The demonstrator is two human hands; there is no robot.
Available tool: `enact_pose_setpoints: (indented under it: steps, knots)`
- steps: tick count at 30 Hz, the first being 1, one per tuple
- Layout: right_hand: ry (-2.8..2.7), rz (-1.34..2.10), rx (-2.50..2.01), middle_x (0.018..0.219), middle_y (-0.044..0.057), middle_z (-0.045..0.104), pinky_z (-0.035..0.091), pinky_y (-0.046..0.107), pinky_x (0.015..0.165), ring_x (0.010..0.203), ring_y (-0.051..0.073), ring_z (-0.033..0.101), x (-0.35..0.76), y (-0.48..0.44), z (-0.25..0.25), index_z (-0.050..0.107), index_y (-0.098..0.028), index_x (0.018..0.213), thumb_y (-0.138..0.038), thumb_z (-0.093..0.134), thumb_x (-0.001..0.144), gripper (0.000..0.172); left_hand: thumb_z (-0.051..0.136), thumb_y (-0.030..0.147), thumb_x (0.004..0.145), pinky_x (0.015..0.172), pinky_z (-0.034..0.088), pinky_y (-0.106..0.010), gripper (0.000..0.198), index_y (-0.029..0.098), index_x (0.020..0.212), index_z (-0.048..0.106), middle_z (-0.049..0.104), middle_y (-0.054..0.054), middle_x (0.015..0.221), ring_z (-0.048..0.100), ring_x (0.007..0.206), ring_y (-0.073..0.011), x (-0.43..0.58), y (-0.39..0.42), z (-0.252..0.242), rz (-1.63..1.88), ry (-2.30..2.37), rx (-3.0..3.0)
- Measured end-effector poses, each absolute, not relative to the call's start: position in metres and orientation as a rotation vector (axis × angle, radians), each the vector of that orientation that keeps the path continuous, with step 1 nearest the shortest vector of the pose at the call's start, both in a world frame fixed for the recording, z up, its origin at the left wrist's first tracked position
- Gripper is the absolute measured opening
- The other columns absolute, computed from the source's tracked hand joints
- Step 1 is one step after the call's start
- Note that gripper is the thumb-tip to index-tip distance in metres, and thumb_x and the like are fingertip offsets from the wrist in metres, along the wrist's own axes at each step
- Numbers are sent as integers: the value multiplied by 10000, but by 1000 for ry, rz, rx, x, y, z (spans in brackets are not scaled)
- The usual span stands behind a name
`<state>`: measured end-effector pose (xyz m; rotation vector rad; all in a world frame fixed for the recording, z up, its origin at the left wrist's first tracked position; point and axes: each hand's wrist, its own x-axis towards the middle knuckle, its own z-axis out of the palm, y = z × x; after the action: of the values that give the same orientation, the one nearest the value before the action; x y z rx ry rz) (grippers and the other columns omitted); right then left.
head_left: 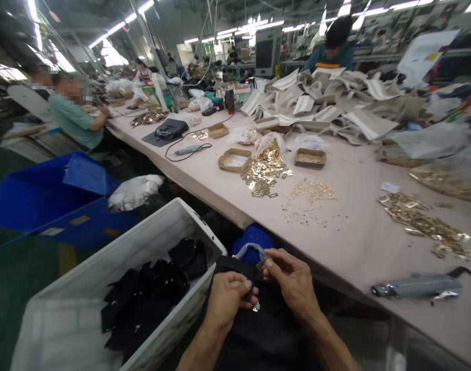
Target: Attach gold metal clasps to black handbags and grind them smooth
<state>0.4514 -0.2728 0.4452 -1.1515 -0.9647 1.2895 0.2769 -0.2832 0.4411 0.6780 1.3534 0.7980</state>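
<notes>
A black bag is held above my lap, in front of the table edge. Its arched handle looks wrapped in clear plastic. My left hand is closed on the black material, thumb pressed against the curled fingers. Just under those fingers a small shiny metal fitting shows. Thumb and fingers of my right hand pinch together at the right end of the handle, where a small metal piece partly shows. The fingers cover most of that spot.
A white bin with black pieces stands at left, near a blue bin. On the table lie gold metal plates, small scattered parts, an electric screwdriver and stacked beige pieces. Co-workers sit farther off.
</notes>
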Motion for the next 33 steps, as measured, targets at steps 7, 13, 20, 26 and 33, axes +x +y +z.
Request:
enact_pose_setpoints:
  steps: [7, 13, 20, 26, 33]
  knots:
    - [-1298, 1152, -1371, 733, 35, 675, 477, 290, 583, 634, 175, 616, 435, -300, 448, 701, -201, 758, -325, 713, 864, 163, 829, 281, 601, 432, 419, -215, 209, 94, 681, 778, 713, -77, 571, 589, 454, -126, 275, -281, 441, 745, 1397, 753]
    - [-1373, 1147, -1493, 668, 10, 630, 425, 278, 550, 594, 152, 572, 442, -316, 443, 626, -203, 706, -249, 692, 829, 146, 811, 264, 589, 433, 405, -219, 196, 84, 664, 794, 698, -86, 554, 567, 454, -119, 277, -279, 440, 692, 1397, 770]
    - [-905, 1589, -1301, 746, -13, 598, 583, 329, 576, 611, 177, 635, 450, -319, 445, 642, -163, 1238, -365, 732, 834, 460, 863, 331, 528, 411, 413, -223, 272, 96, 621, 764, 631, -39, 486, 522, 419, -103, 285, -271, 435, 634, 1393, 736]
    - [-1012, 1541, -1381, 737, 36, 663, 577, 312, 595, 612, 185, 658, 452, -302, 458, 713, -111, 1074, -367, 715, 852, 339, 908, 419, 501, 442, 456, -239, 385, 81, 632, 780, 683, -86, 534, 557, 437, -115, 292, -269, 432, 599, 1307, 717]
    - [-1121, 1482, -1531, 738, 50, 684, 554, 309, 553, 575, 196, 661, 450, -297, 455, 747, -125, 1078, -410, 687, 868, 359, 869, 365, 533, 457, 455, -232, 291, 95, 595, 780, 656, -58, 506, 544, 425, -103, 290, -266, 436, 616, 1245, 713]
